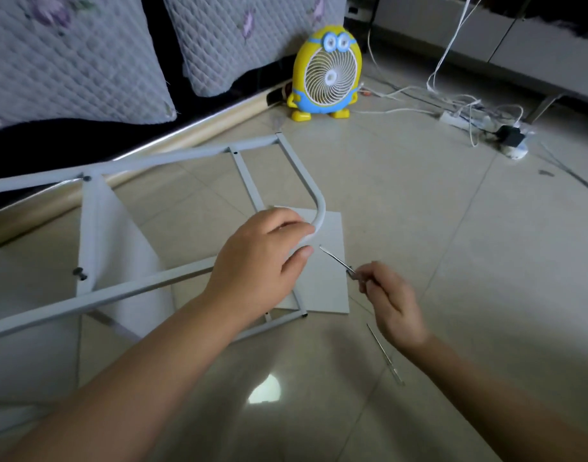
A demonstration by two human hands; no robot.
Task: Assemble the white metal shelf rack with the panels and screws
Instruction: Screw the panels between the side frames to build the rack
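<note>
The white metal rack frame (pixel 172 155) lies on its side on the tiled floor, with one white panel (pixel 119 248) fixed in it at the left and dark screws showing at its joints. My left hand (pixel 259 261) grips the frame's curved tube end (pixel 319 215) from above. A flat white panel (pixel 326 281) lies on the floor under that end. To the right, my right hand (pixel 392 301) pinches a thin metal tool (pixel 336 260) whose tip points at the curved tube near my left thumb. A second thin metal rod (pixel 384 353) rests on the floor below my right hand.
A dark sofa with quilted cushions (pixel 69 61) borders the floor on the left. A yellow cartoon desk fan (pixel 326 71) stands at the back. White cables and a power strip (pixel 466 118) spread over the floor at the back right, by a grey cabinet (pixel 519 38).
</note>
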